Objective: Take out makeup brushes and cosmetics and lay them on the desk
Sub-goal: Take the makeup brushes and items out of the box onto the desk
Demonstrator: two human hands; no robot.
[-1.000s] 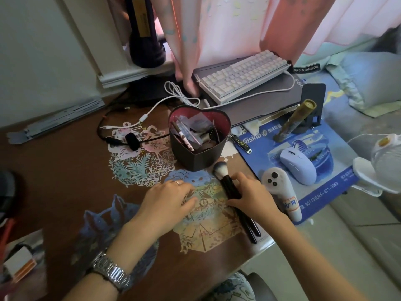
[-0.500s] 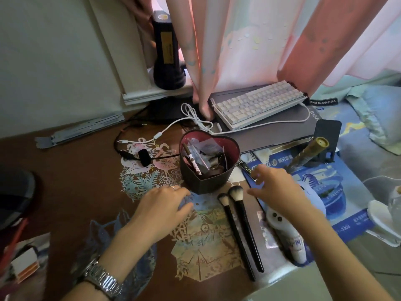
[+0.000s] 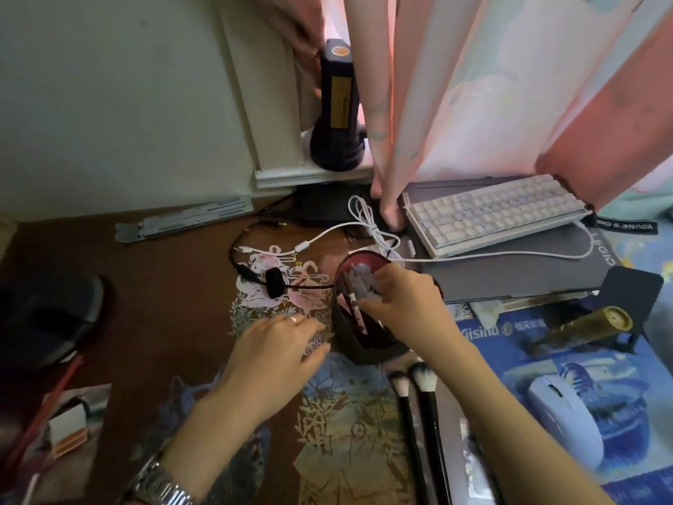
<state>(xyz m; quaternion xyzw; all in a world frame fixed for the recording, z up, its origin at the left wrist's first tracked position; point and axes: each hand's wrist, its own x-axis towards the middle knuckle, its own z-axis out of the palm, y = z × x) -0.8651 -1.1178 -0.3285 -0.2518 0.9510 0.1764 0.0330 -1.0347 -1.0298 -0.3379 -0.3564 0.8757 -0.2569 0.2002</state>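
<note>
A dark heart-shaped holder [image 3: 358, 337] with a pink inside stands mid-desk and holds several cosmetics. My right hand [image 3: 402, 298] reaches over its rim, fingers pinched around a slim item [image 3: 352, 291] in the holder; the grip is partly hidden. My left hand [image 3: 276, 355] rests flat on the desk just left of the holder, fingers spread, holding nothing. Two black-handled makeup brushes [image 3: 418, 424] lie side by side on the desk in front of the holder, bristles toward it.
A white keyboard [image 3: 491, 213] sits on a grey laptop [image 3: 517, 271] at the back right. White and black cables [image 3: 327, 235] lie behind the holder. A white mouse [image 3: 568, 420] and a gold tube [image 3: 579, 328] are on the blue mat at right. A black torch [image 3: 337, 103] stands on the sill.
My right hand left the two brushes lying on the desk and moved up and left into the holder. The left hand stayed beside the holder. The camera tilted up.
</note>
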